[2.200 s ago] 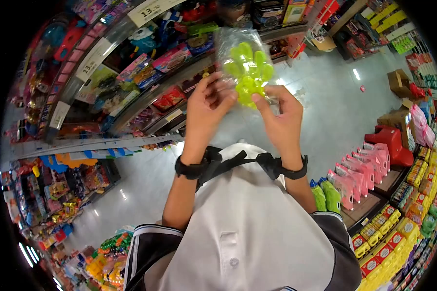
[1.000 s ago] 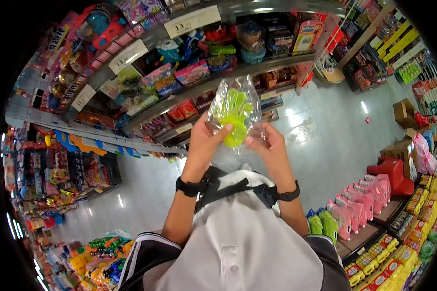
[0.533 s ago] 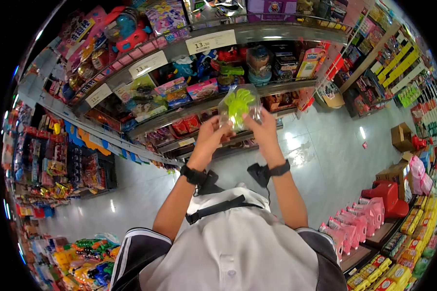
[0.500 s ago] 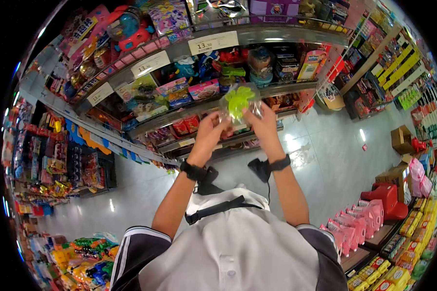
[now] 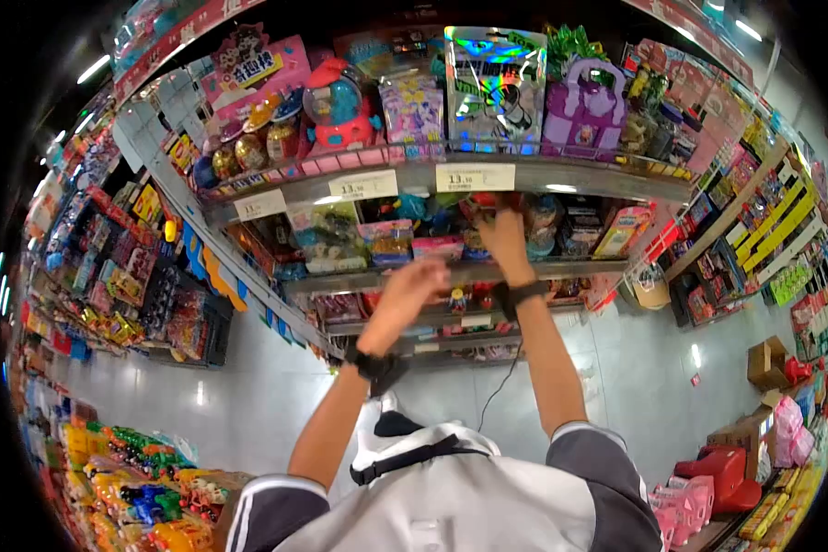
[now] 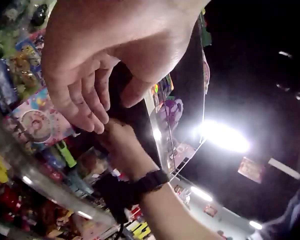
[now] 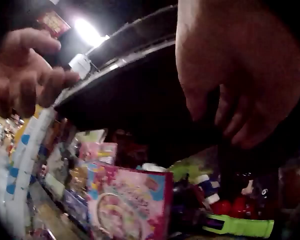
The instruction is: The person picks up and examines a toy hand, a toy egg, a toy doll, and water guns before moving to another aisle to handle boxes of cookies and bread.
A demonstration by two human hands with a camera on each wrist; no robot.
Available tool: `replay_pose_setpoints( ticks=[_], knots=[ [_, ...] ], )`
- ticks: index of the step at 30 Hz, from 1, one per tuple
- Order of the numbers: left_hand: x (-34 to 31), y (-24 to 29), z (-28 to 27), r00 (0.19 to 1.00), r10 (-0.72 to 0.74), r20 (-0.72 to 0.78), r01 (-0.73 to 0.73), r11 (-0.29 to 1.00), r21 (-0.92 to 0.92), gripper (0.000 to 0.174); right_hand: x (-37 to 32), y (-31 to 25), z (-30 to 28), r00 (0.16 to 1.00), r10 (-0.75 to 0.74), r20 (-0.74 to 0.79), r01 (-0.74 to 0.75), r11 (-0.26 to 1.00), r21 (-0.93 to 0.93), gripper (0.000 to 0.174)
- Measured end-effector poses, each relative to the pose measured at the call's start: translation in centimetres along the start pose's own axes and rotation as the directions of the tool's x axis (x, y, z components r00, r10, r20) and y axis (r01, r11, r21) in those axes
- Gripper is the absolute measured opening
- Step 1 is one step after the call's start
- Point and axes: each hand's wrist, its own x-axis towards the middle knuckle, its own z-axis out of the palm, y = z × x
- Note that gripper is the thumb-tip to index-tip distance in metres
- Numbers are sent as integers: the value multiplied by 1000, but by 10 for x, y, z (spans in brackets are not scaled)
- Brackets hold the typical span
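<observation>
My right hand (image 5: 506,241) reaches into the middle shelf of a toy rack, below the price labels. In the right wrist view the fingers of my right hand (image 7: 240,75) hang loosely bent over the toys, with nothing seen between them. Under it lie a pink toy box (image 7: 130,202) with a round picture and a lime-green toy part (image 7: 240,227). My left hand (image 5: 412,293) hovers in front of the shelf edge; up close, this left hand (image 6: 115,45) has relaxed, slightly bent fingers and holds nothing. The bagged lime-green toy is in neither hand.
Above, a shelf holds a silver pouch (image 5: 495,90), a purple toy case (image 5: 584,110) and a red-and-blue toy (image 5: 339,106) behind a low wire rail. White price labels (image 5: 476,177) line the metal shelf edge. A red plastic stool (image 5: 731,478) stands at right.
Both hands held the clear bag with the lime-green toy before; now it has left them. The right hand has moved forward into the shelf, the left has drawn apart, and the view has tilted up.
</observation>
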Motion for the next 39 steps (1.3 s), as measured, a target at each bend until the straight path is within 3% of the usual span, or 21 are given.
replay_pose_setpoints(
  ticks=[1, 3, 5, 7, 8, 9, 11, 12, 15, 19, 23, 24, 27, 29, 30, 31, 33, 34, 36, 39],
  knots=[
    [-8, -17, 2, 999, -36, 19, 35, 998, 60, 53, -12, -4, -5, 997, -4, 76, 5, 1000, -12, 33],
    [-23, -51, 19, 994, 21, 104, -30, 996, 84, 55, -44, -14, 9, 999, -32, -35, 43, 923, 383, 29],
    [-46, -52, 45, 985, -39, 168, 50, 997, -66, 57, -68, -40, -2, 995, 34, 91, -75, 866, 494, 24],
    [-53, -58, 65, 980, 69, 185, 0, 938, -347, 58, -83, -60, -9, 994, -14, 107, -53, 800, 597, 22],
    [-55, -54, 69, 973, 71, 218, 24, 913, -407, 57, -87, -57, -3, 995, -42, 94, -32, 747, 664, 20],
    [-58, -50, 70, 979, -9, 206, 80, 937, -340, 59, -90, -61, -4, 993, -14, 113, -68, 723, 688, 20],
    [-64, -44, 71, 965, 49, 256, 69, 899, -433, 60, -90, -77, -15, 988, 40, 151, -139, 670, 729, 20],
    [-66, -33, 73, 964, 104, 244, 20, 889, -458, 60, -85, -85, -25, 985, 50, 167, -156, 682, 714, 20],
    [-62, -24, 68, 969, 103, 226, -29, 951, -309, 52, -70, -109, -49, 992, -2, 129, -80, 775, 627, 19],
    [-49, 7, 49, 990, 87, 115, -35, 919, -393, 49, -51, -140, -64, 935, -347, -77, 354, 885, 302, 19],
    [-27, 34, 32, 978, 156, 141, -79, 894, -442, 55, -29, -165, -68, 867, -479, -140, 499, 832, 244, 21],
    [-24, 43, 24, 972, 107, 208, -35, 945, -324, 59, -17, -173, -73, 834, -539, -119, 552, 809, 201, 22],
    [-14, 68, 9, 917, 392, 74, -357, 890, -285, 58, 28, -192, -89, 773, -621, -128, 630, 775, 48, 25],
    [-8, 101, -22, 861, 508, 27, -509, 860, 34, 52, 64, -199, -99, 724, -682, -104, 680, 731, -60, 29],
    [-7, 115, -39, 825, 565, 13, -561, 816, 139, 47, 77, -207, -108, 769, -639, 12, 633, 758, -157, 36],
    [-18, 146, -54, 849, 529, 10, -508, 811, 290, 35, 89, -214, -110, 823, -556, 120, 567, 790, -234, 45],
    [-7, 160, -78, 746, 664, 48, -544, 566, 619, 31, 125, -197, -95, 729, -646, 228, 683, 663, -305, 56],
    [4, 156, -85, 658, 751, 61, -601, 474, 644, 31, 137, -184, -85, 705, -662, 254, 706, 622, -338, 61],
    [19, 155, -97, 605, 784, 141, -611, 343, 713, 32, 151, -172, -73, 654, -691, 308, 748, 528, -402, 73],
    [33, 148, -106, 552, 807, 211, -602, 211, 770, 37, 148, -174, -81, 670, -668, 325, 741, 568, -359, 75]
  ],
)
